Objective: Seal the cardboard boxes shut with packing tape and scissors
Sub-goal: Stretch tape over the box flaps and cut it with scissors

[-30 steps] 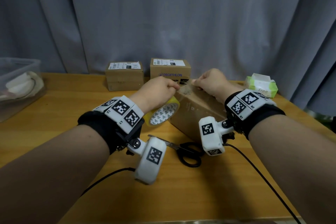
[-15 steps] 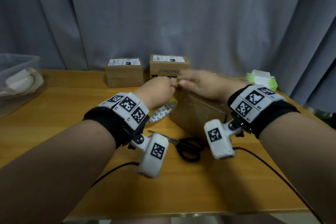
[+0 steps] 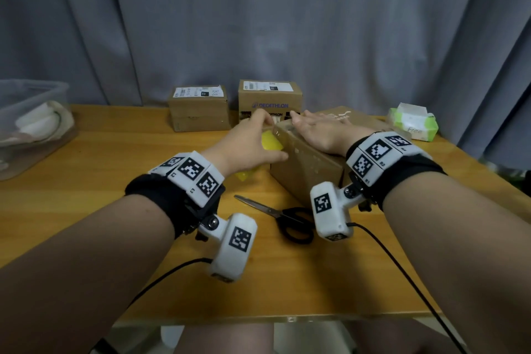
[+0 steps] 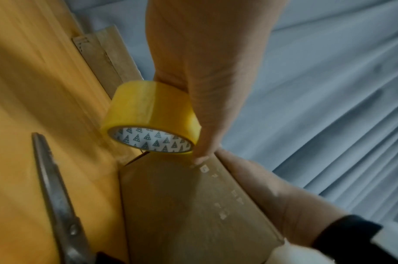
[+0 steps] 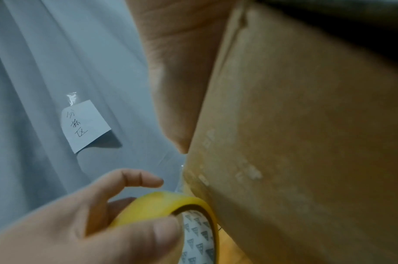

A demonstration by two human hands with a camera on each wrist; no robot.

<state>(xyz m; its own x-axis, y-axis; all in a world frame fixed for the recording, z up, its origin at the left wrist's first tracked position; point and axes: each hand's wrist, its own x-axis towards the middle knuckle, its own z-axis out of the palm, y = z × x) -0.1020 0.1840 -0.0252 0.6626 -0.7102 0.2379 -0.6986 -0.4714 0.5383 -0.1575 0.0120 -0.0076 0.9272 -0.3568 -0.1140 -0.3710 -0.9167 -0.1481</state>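
A brown cardboard box (image 3: 304, 169) lies in the middle of the wooden table (image 3: 115, 169). My left hand (image 3: 253, 141) grips a yellow roll of packing tape (image 3: 271, 142) against the box's left end; the same tape roll (image 4: 150, 117) hangs at the box corner in the left wrist view, and the tape roll (image 5: 171, 205) shows under my thumb in the right wrist view. My right hand (image 3: 319, 131) lies flat, fingers straight, on top of the box (image 5: 295, 142). Black-handled scissors (image 3: 284, 217) lie on the table in front of the box.
Two smaller labelled cardboard boxes (image 3: 199, 108) (image 3: 270, 100) stand at the back by the grey curtain. A clear plastic bin (image 3: 31, 123) sits at the far left, a green and white tissue pack (image 3: 413, 123) at the back right. Cables trail from both wrist cameras.
My right hand has let go of its pinch at the box's left end and now lies flat on the box top. The left hand has lowered the tape roll beside the box end.
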